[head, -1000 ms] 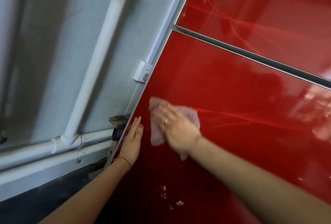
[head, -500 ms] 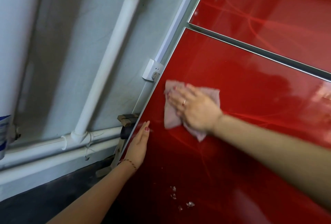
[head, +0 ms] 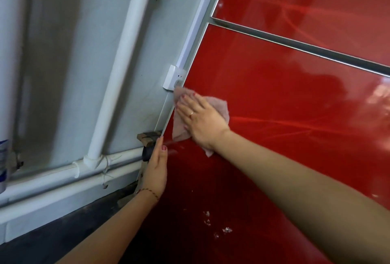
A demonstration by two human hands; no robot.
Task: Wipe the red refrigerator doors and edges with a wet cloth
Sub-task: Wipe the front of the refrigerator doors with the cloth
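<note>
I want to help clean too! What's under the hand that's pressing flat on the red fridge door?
Under the right hand lies a crumpled pink cloth, pressed against the glossy red refrigerator door. Its edges stick out around the hand; the middle of it is covered.

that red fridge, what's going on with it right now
A person is wiping the red refrigerator's lower door. The right hand presses a pinkish cloth flat against the door close to its left edge, just below a white wall socket. The left hand rests along that edge lower down. Some whitish specks show further down the door.
</note>
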